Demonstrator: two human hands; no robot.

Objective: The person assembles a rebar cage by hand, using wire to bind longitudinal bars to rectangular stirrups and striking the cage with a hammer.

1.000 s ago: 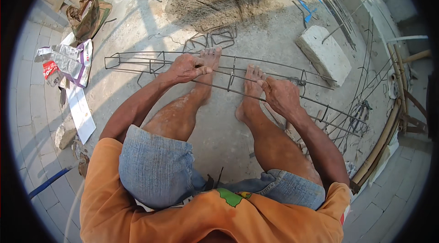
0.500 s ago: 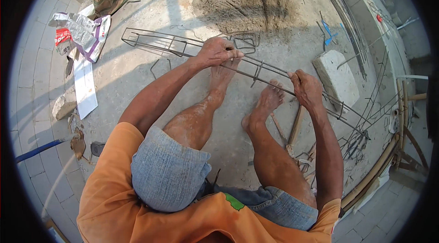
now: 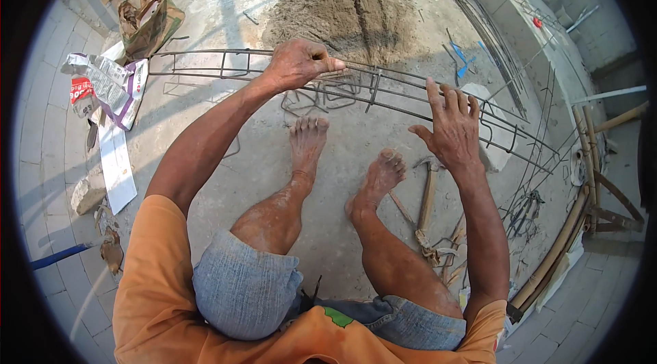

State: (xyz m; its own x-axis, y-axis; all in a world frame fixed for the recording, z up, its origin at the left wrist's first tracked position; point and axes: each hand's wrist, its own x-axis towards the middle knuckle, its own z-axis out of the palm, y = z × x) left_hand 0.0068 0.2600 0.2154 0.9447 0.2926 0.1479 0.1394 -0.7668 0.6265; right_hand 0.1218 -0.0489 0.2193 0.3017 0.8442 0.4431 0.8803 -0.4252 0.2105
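Note:
A long, narrow rebar cage (image 3: 374, 88), with thin bars joined by rectangular stirrups, stretches across in front of me above the floor. My left hand (image 3: 298, 68) is closed around its bars left of the middle. Over its right part, my right hand (image 3: 454, 124) is open, fingers spread and thumb out; whether the fingertips touch the bars I cannot tell. Beneath the cage, in front of my left foot, several bent steel stirrups (image 3: 320, 98) lie on the floor. A hammer (image 3: 428, 196) with a wooden handle rests right of my right foot.
Beyond the cage is a pile of sand (image 3: 335, 11). A pale concrete block (image 3: 494, 148) sits under its right part. Long steel rods (image 3: 489, 39) run along the right ledge. Torn bags (image 3: 109, 86) and a white board (image 3: 118, 165) lie at left.
The cage has risen and shifted away from me, its left end now farther left. My right hand has let go of the bars and spread its fingers. My left hand keeps its hold.

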